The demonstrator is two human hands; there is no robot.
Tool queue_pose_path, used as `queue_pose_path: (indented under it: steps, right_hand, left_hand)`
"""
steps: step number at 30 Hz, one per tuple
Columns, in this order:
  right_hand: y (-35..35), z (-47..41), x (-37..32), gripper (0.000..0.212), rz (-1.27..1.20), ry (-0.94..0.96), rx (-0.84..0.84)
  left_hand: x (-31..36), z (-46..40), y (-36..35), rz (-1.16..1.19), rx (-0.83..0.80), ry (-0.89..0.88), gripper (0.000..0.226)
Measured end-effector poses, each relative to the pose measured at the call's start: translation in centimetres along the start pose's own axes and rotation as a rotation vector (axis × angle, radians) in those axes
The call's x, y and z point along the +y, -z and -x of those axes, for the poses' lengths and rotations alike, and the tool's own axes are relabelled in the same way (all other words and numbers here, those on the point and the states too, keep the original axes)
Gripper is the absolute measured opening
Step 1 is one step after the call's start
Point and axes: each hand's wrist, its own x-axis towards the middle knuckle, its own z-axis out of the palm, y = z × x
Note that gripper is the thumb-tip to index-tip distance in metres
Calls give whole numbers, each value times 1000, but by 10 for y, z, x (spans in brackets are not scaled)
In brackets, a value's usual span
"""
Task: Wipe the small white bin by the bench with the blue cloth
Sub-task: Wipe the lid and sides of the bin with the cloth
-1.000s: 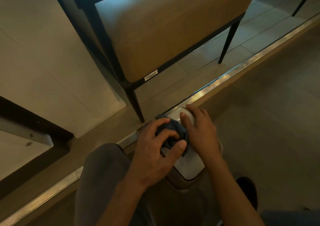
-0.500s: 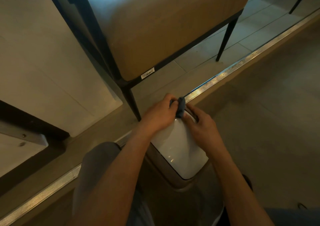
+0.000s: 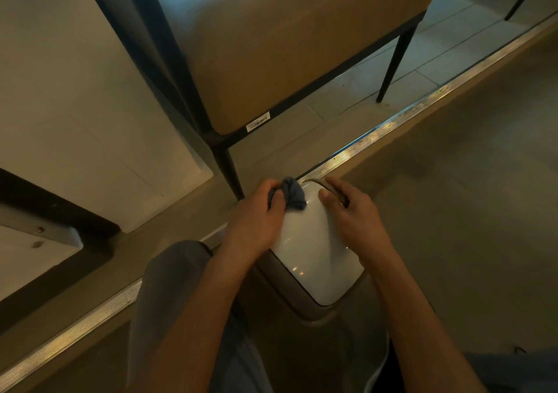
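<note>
— Where's the bin?
— The small white bin [image 3: 314, 247] stands on the floor beside the bench [image 3: 302, 45] leg, against the metal floor strip [image 3: 392, 127].
— And the cloth?
— The left hand [image 3: 256, 220] grips the bunched blue cloth [image 3: 292, 194], pressing it on the lid's far end.
— The other hand?
— The right hand [image 3: 353, 214] holds the bin's rim — fingers curled over the edge, thumb on the lid.

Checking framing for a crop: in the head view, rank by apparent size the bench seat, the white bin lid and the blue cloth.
1. Bench seat, largest by far, though it runs out of frame.
2. White bin lid.
3. Blue cloth, bunched in the left hand, smallest.
</note>
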Motion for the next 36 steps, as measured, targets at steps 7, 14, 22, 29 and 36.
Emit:
queue_pose_path:
  steps: [7,14,22,29,36]
  right_hand:
    - [4,0,-1,41,-7,-23,-22]
    - [5,-3,0,42,-58,-66,-52]
    - [5,-2,1,34,-103,-85,-45]
    - [7,-3,2,39,-107,-97,-67]
    - [4,-3,2,31,-94,-59,-27]
  left_hand:
    - [1,48,-23,-274,122,-322,28]
    - [-25,68,-2,-81,150,-175,30]
    - [6,58,-40,-463,176,-284,33]
    - [-33,85,-12,-283,168,-319,31]
    - [15,34,-25,-292,178,-198,33]
